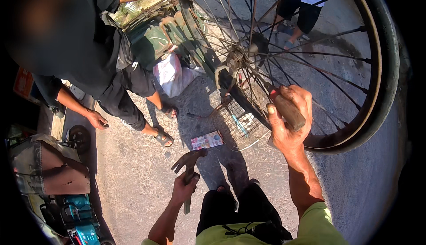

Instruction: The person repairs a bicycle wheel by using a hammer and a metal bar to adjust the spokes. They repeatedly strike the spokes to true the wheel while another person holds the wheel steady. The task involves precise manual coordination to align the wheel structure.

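My right hand is closed round a wooden-handled screwdriver with a red band, its shaft angled up toward the wheel's hub. The shaft's tip is lost among the spokes. Lower down on the left, my left hand grips a claw hammer by its handle, head up and apart from the wheel. The large spoked wheel with a black tyre fills the upper right. A small toothed gear shows beside the hub.
A person in dark clothes stands at left, one arm raised to the tyre. Another person's legs show behind the spokes. On the ground lie a wire basket, a printed box and a white bag. A loaded cart stands lower left.
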A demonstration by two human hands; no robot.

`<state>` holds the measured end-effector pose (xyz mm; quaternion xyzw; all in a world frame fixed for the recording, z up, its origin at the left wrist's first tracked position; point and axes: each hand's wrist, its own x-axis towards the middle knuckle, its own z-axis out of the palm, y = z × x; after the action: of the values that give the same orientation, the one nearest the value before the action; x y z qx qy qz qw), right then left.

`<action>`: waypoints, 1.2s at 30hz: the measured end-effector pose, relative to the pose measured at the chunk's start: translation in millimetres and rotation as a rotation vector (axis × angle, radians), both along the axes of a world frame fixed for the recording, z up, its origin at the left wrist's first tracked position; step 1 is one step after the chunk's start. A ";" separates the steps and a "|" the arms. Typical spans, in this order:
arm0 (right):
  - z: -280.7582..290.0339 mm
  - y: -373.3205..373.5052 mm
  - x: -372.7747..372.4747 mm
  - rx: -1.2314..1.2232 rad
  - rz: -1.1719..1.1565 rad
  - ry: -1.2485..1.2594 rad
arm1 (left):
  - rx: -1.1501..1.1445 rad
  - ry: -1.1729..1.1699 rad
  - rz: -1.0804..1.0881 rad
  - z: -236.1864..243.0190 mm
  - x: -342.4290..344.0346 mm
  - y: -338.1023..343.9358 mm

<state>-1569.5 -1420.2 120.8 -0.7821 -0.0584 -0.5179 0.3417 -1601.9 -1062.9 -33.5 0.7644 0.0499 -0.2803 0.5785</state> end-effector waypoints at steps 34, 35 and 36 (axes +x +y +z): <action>-38.6 -104.6 112.1 0.109 0.402 -0.509 | 0.022 -0.511 -0.122 -130.4 72.5 -91.4; -31.6 -107.3 115.1 0.135 0.415 -0.495 | 0.043 -0.491 -0.117 -120.6 73.5 -98.4; -31.5 -107.6 117.6 0.170 0.432 -0.482 | 0.068 -0.510 -0.136 -117.8 75.0 -100.1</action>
<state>-1451.9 -1527.8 89.3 -0.5752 -0.2584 -0.6068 0.4839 -1527.0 -1163.0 -151.3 0.8308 -0.1397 -0.1148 0.5264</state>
